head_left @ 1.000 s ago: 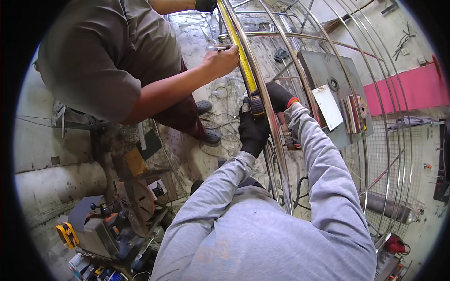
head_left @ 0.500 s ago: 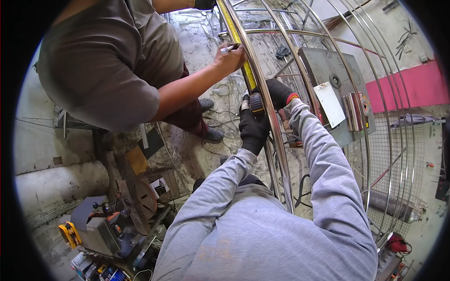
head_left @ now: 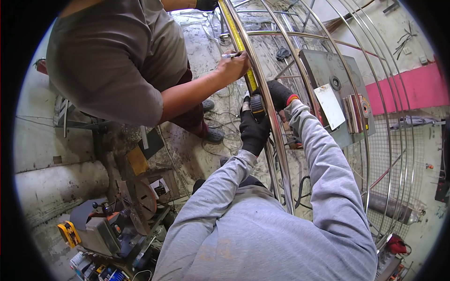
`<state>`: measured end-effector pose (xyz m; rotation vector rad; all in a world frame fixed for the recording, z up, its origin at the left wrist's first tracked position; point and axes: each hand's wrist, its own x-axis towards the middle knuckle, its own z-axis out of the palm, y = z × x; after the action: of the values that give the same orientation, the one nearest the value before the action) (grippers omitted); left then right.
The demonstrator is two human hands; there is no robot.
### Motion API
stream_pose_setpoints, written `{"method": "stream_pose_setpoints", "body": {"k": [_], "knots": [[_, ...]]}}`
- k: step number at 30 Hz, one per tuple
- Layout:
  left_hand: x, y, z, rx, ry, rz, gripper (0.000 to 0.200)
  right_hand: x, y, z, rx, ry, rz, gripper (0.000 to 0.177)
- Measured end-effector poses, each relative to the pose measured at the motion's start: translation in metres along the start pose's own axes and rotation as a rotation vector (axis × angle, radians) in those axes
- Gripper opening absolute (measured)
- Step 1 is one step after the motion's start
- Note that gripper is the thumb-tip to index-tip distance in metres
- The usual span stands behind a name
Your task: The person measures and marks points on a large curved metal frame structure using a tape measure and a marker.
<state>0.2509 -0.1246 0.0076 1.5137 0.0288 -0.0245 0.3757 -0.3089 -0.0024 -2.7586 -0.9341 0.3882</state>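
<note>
Since the earlier frame, the co-worker's hand (head_left: 233,65) with its marker (head_left: 229,55) has slid nearer along the yellow blade (head_left: 236,35), the tip now touching it. Just right, the person's gloved left hand (head_left: 253,129) wraps tightly around the tape measure (head_left: 257,104), pinning its case to the curved steel tube (head_left: 276,140). The gloved right hand (head_left: 280,93) curls against that tube just beyond the case; I cannot tell how tightly it grips. A grey steel plate (head_left: 323,70) lies further right.
</note>
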Motion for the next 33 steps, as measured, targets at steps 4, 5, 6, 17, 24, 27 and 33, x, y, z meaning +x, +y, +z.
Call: {"method": "stream_pose_setpoints", "body": {"k": [4,5,6,17,24,27,33], "knots": [[-0.004,0.005,-0.002,0.089,0.007,-0.025,0.085,-0.005,-0.010,-0.009,0.005,0.164,-0.090,0.033],[-0.003,0.006,-0.002,0.089,0.008,-0.025,0.085,-0.006,-0.011,-0.011,0.006,0.163,-0.106,0.033],[-0.002,0.002,-0.001,0.095,0.025,0.013,0.084,-0.006,-0.011,-0.011,0.006,0.163,-0.106,0.033],[-0.001,-0.009,0.001,0.134,0.049,0.058,0.085,-0.004,-0.011,-0.012,0.057,0.052,-0.008,0.045],[-0.003,0.000,0.000,0.038,0.026,-0.013,0.089,-0.004,-0.010,-0.009,0.069,0.058,0.000,0.043],[-0.001,-0.001,0.001,0.039,0.029,-0.004,0.089,-0.005,-0.009,-0.008,-0.012,0.121,-0.061,0.029],[0.000,-0.013,0.002,0.128,0.057,0.087,0.084,-0.005,-0.008,-0.006,-0.006,0.136,-0.044,0.028]]}}
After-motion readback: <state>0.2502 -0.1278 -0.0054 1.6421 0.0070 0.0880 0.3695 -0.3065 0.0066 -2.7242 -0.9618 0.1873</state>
